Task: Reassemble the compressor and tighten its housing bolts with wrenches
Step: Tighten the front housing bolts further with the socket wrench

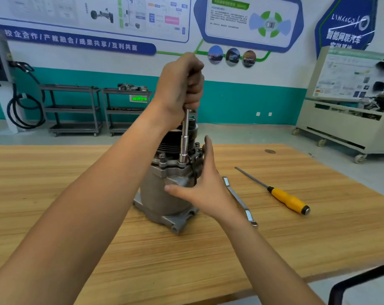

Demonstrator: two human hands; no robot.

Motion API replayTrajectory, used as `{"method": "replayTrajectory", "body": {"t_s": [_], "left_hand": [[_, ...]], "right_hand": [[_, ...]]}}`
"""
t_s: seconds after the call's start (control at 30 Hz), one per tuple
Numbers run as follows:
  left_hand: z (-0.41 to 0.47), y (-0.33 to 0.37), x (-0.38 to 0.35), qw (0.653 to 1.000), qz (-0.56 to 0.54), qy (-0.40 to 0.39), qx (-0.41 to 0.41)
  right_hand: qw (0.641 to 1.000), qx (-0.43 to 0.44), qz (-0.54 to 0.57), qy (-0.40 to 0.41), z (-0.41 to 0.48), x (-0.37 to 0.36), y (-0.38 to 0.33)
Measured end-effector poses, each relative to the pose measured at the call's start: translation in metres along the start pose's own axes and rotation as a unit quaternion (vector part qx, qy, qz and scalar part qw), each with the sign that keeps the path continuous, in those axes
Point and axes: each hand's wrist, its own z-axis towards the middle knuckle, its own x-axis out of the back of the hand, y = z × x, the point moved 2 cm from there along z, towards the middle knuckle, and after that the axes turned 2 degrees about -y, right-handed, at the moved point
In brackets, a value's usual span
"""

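A grey metal compressor (158,194) stands upright on the wooden table (76,183), its black ribbed pulley end on top. My left hand (182,84) grips the upper end of a chrome socket wrench (184,139) that stands vertically, its socket seated on a bolt at the housing flange. My right hand (200,186) rests flat against the compressor's right side, fingers straight and thumb pointing left across the housing. Another bolt head (162,155) shows on the flange at the left.
A chrome double-ended wrench (239,200) lies just right of the compressor, partly under my right wrist. A yellow-handled screwdriver (283,195) lies further right. Metal shelf carts (72,108) and a training bench (345,111) stand behind the table. A black chair back (360,280) sits at bottom right.
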Motion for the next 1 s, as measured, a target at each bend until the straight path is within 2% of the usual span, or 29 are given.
{"method": "replayTrajectory", "body": {"t_s": [0.07, 0.13, 0.23, 0.33, 0.47, 0.57, 0.67, 0.8, 0.9, 1.0], "left_hand": [[0.002, -0.001, 0.007, 0.996, -0.046, -0.068, 0.023], [0.002, -0.001, 0.01, 0.996, -0.063, -0.063, 0.028], [-0.002, -0.003, 0.006, 0.998, 0.0, 0.064, 0.001], [-0.013, -0.007, 0.0, 0.973, 0.087, 0.197, -0.082], [-0.029, -0.016, -0.003, 0.939, 0.118, 0.285, -0.152], [-0.03, -0.017, -0.008, 0.921, 0.15, 0.31, -0.181], [-0.023, -0.014, -0.014, 0.916, 0.168, 0.315, -0.182], [-0.01, -0.016, -0.018, 0.935, 0.126, 0.292, -0.158], [-0.004, -0.016, -0.011, 0.97, 0.023, 0.218, -0.108], [0.0, -0.017, 0.001, 0.991, -0.103, 0.078, -0.036]], "right_hand": [[1.0, -0.004, 0.01, 0.001, 0.001, -0.002, 0.005], [0.999, -0.016, 0.035, 0.003, 0.0, -0.005, 0.01], [0.996, -0.039, 0.077, 0.024, 0.0, -0.01, 0.014], [0.992, -0.058, 0.096, 0.05, -0.001, -0.014, 0.019], [0.987, -0.077, 0.124, 0.063, -0.003, -0.02, 0.023], [0.985, -0.085, 0.134, 0.068, -0.003, -0.022, 0.026], [0.984, -0.082, 0.138, 0.072, -0.002, -0.023, 0.031], [0.986, -0.072, 0.126, 0.079, -0.001, -0.022, 0.032], [0.989, -0.057, 0.106, 0.09, 0.0, -0.02, 0.034], [0.99, -0.058, 0.096, 0.084, 0.0, -0.018, 0.035]]}}
